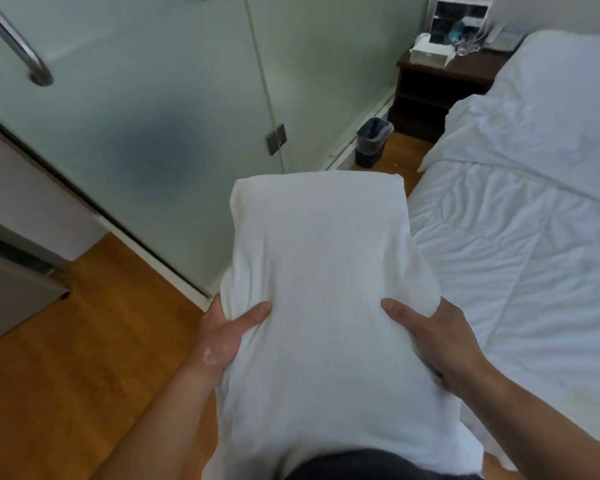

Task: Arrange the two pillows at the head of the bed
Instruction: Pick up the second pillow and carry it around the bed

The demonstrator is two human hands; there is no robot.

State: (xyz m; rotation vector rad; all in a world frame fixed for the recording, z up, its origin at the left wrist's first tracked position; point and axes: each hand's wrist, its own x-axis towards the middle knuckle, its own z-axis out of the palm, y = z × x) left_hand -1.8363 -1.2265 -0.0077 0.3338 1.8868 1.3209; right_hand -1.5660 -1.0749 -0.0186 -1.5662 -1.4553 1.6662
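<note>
— Where's the pillow?

— Between my two grips: left hand and right hand each clamp a long edge, thumbs on top. It's off the bed, which lies right of my right grip.

— The other pillow?

— Far ahead, at the bed's head.

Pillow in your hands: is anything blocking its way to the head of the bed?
Nothing visible does. Both hands, left and right, hold the pillow beside the bed; only rumpled duvet lies toward the head.
</note>
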